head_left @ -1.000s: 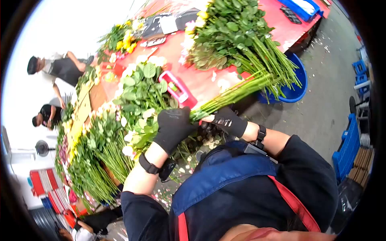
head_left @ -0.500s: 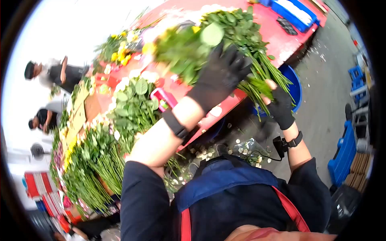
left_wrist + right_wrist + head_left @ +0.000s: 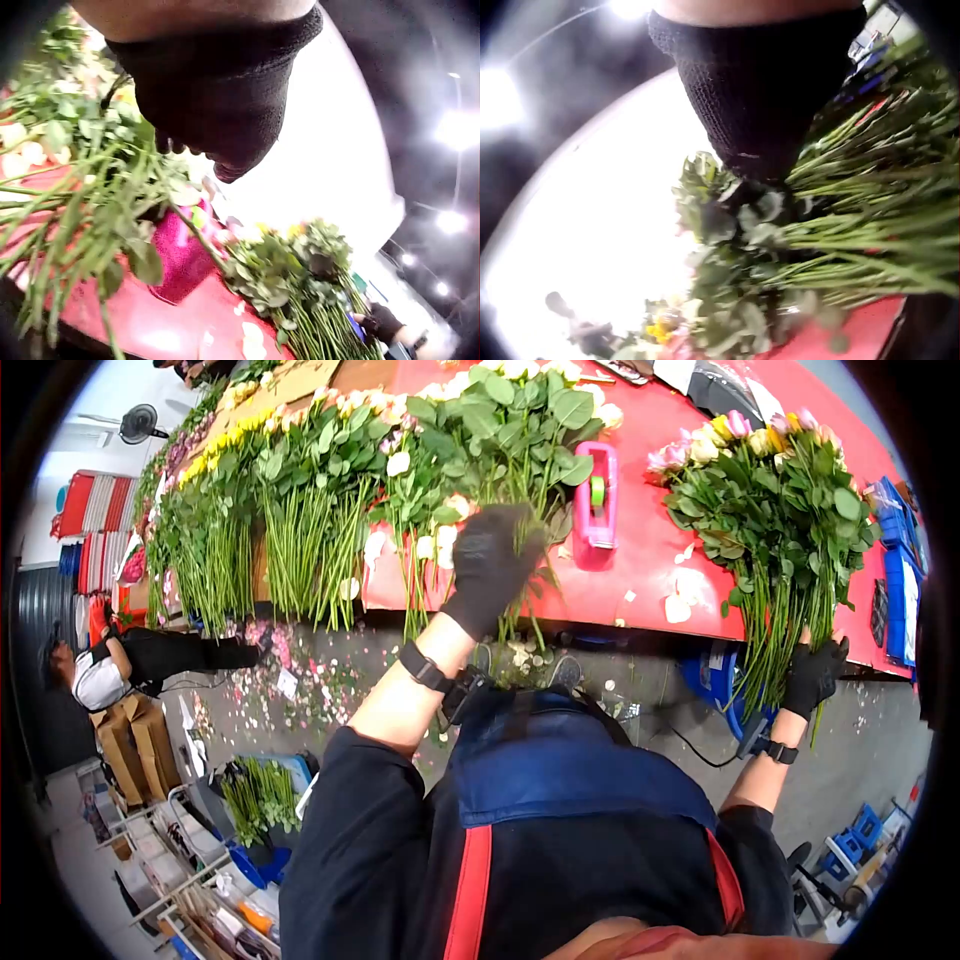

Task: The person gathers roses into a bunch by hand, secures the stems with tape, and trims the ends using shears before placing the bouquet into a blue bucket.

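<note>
The mixed rose bunch [image 3: 770, 490], with pink and yellow heads, is lying on the right part of the red worktop [image 3: 640, 575], and its long stems are hanging over the front edge. The right hand [image 3: 812, 675], in a black glove, is gripping these stems near their lower ends, just below the edge of the worktop. In the right wrist view the same glove is showing with the green stems running out from under it. The left hand [image 3: 487, 565], also in a black glove, is resting on the stems of the white rose bunch [image 3: 490, 420] further left on the worktop. I cannot tell if its fingers are curling around the stems or only lying on them. Between the two bunches a pink tape dispenser [image 3: 597, 495] is standing on the worktop, apart from both hands. More bunches [image 3: 290, 500] are lying in a row to the left, with their stems toward the person. A blue tub [image 3: 712, 678] is sitting under the worktop near the right hand, and petals [image 3: 300, 670] are lying scattered on the floor.
</note>
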Available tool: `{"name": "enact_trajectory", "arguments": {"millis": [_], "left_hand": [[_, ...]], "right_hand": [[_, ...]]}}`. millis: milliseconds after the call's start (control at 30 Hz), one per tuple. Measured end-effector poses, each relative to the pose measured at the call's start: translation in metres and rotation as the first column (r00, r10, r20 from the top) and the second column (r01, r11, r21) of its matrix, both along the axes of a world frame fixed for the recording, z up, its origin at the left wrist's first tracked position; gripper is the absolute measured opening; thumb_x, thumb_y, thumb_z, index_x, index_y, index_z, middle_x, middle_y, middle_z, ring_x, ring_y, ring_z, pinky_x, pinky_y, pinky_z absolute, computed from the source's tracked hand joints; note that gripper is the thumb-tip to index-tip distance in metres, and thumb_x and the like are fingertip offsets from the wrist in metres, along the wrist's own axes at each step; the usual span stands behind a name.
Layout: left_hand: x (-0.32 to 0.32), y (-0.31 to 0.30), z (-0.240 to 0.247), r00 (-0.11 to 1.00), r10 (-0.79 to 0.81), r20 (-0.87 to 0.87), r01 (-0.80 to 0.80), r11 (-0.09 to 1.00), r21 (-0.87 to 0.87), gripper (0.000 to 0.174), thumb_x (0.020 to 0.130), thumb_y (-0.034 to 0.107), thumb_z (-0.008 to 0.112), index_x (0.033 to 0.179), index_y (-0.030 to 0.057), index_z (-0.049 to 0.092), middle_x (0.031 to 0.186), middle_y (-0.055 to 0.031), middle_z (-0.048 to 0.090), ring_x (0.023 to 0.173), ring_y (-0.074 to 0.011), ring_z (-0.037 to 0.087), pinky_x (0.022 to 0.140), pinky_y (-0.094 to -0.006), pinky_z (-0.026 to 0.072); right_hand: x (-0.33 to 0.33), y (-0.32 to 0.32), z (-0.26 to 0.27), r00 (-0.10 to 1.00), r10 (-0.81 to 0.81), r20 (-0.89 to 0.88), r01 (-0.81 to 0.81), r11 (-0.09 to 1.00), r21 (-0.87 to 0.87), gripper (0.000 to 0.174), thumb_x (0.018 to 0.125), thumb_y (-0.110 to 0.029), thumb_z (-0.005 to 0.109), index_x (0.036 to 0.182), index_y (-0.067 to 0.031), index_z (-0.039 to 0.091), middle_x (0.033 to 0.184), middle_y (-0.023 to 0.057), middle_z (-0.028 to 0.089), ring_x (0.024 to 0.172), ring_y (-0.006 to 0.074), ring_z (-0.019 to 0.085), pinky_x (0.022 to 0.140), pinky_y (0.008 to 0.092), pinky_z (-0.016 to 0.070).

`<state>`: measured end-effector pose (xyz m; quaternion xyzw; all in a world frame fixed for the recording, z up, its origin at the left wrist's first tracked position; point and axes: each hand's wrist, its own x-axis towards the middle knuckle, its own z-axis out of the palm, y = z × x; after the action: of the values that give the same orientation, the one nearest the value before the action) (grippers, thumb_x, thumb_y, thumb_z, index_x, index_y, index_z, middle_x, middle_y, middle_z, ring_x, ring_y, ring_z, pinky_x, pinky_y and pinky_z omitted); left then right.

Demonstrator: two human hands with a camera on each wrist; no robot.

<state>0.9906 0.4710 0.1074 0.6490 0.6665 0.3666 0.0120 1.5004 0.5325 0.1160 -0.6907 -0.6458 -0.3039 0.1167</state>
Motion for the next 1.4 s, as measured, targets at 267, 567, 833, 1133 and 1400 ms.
{"name": "enact_trajectory", "arguments": {"millis": [267,567,833,1133,1400], "left_hand": [[-0.058,-0.025,-0.055,0.948,0.164,0.271,-0.070,0.942,-0.327,0.056,0.080,0.041,0.066,0.120,0.0038,0.054,0.110,-0.0197,0.056,0.103,-0.0353,0.055,0.086,-0.0438,0.0454],[-0.066,-0.022,-0.070,0.937,-0.005,0.350,0.164,0.890,-0.426,0.065,0.080,0.043,0.066,0.130,0.0062,0.049,0.111,-0.0202,0.056,0.100,-0.0359,0.058,0.083,-0.0439,0.0470],[-0.100,-0.052,-0.069,0.878,-0.179,0.444,0.321,0.908,-0.269,0.060,0.082,0.037,0.067,0.128,0.0027,0.048,0.110,-0.0194,0.056,0.095,-0.0329,0.059,0.081,-0.0412,0.0484],[-0.158,-0.082,-0.042,0.731,-0.110,0.673,0.361,0.900,-0.245,0.041,0.084,0.033,0.067,0.114,0.0074,0.057,0.097,-0.0145,0.060,0.082,-0.0263,0.062,0.071,-0.0370,0.0499],[-0.162,-0.102,-0.061,0.706,-0.111,0.700,0.417,0.864,-0.283,0.043,0.082,0.031,0.070,0.114,0.0047,0.061,0.096,-0.0115,0.065,0.080,-0.0206,0.064,0.076,-0.0337,0.0509]], "right_hand": [[-0.073,0.024,-0.030,0.994,-0.106,0.023,0.107,0.928,-0.357,0.027,0.085,-0.032,0.056,0.091,-0.0084,0.068,0.094,0.0132,0.067,0.085,0.0315,0.064,0.074,0.0424,0.0504],[-0.341,-0.002,0.018,0.288,0.318,-0.904,-0.708,0.706,0.023,0.028,0.078,-0.022,0.075,0.093,0.0001,0.068,0.082,0.0095,0.066,0.071,0.0208,0.062,0.066,0.0309,0.0487],[-0.470,0.064,-0.042,0.752,0.199,-0.628,-0.491,0.805,-0.333,0.033,0.076,-0.035,0.065,0.083,-0.0031,0.064,0.083,0.0199,0.063,0.085,0.0373,0.060,0.074,0.0439,0.0468],[-0.448,0.054,-0.025,0.709,0.164,-0.686,-0.482,0.823,-0.301,0.036,0.080,-0.035,0.065,0.085,-0.0001,0.058,0.077,0.0234,0.061,0.078,0.0421,0.060,0.069,0.0477,0.0454],[-0.466,0.073,-0.041,0.923,-0.107,-0.370,-0.147,0.790,-0.596,0.042,0.077,-0.035,0.062,0.101,-0.0003,0.063,0.099,0.0227,0.064,0.096,0.0369,0.061,0.084,0.0429,0.0482]]}}
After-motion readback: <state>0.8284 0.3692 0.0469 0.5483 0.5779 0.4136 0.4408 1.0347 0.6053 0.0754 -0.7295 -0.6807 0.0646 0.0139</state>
